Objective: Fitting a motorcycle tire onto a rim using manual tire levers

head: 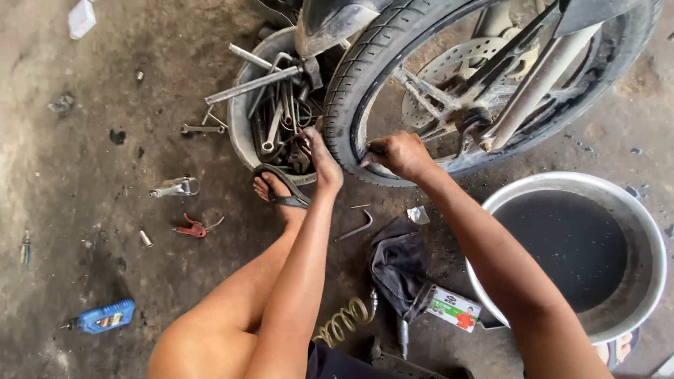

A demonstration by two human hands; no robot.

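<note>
Tyre (344, 91) stands upright on the floor (84, 161), mounted on its wheel, beside the tool basin (242, 119). Left hand (321, 160) presses flat on the tread; right hand (399, 153) is clamped at the rim edge. Looks stiff, heavy, grippy rubber: best taken at the sidewall.

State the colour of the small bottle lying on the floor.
Blue, with a dark cap: the bottle, seen in the head view.

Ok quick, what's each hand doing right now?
Left hand: fingers pressed against the motorcycle tyre, holding nothing visible.
Right hand: fingers closed on the tyre's inner edge.
</note>
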